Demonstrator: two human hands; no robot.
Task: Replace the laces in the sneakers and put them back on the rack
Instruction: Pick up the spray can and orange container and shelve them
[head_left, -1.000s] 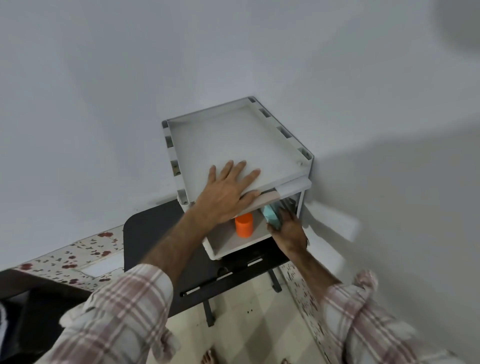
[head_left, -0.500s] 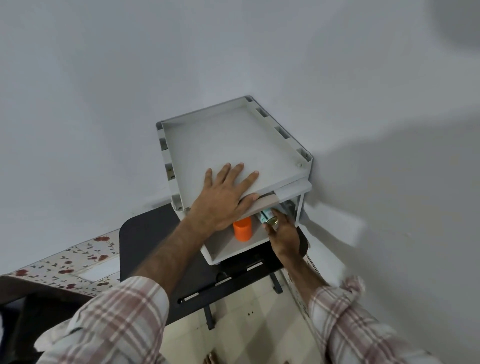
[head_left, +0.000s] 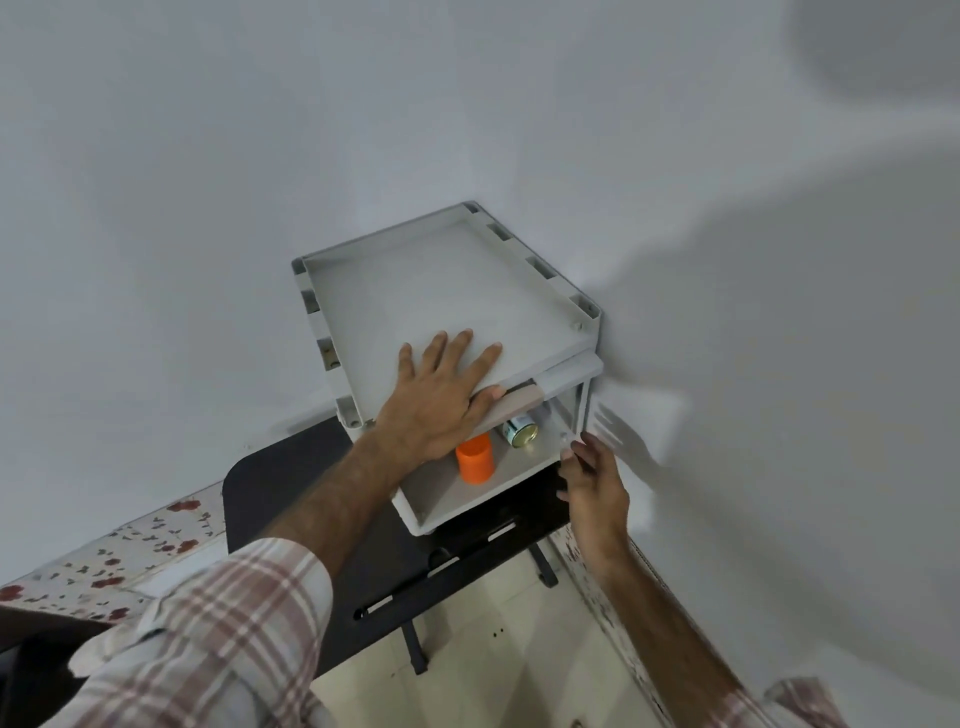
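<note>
Here your left hand presses flat on the rack to steady it, while your right hand hangs loosely open, holding nothing, beside the can.

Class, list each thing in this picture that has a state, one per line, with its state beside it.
left hand: flat, fingers spread, pressing the rack's top tray
right hand: fingers relaxed, holding nothing, beside the rack's front right post
rack: upright, top tray bare
orange cup: upright on the lower shelf
tin can: lying on its side on the lower shelf
</note>
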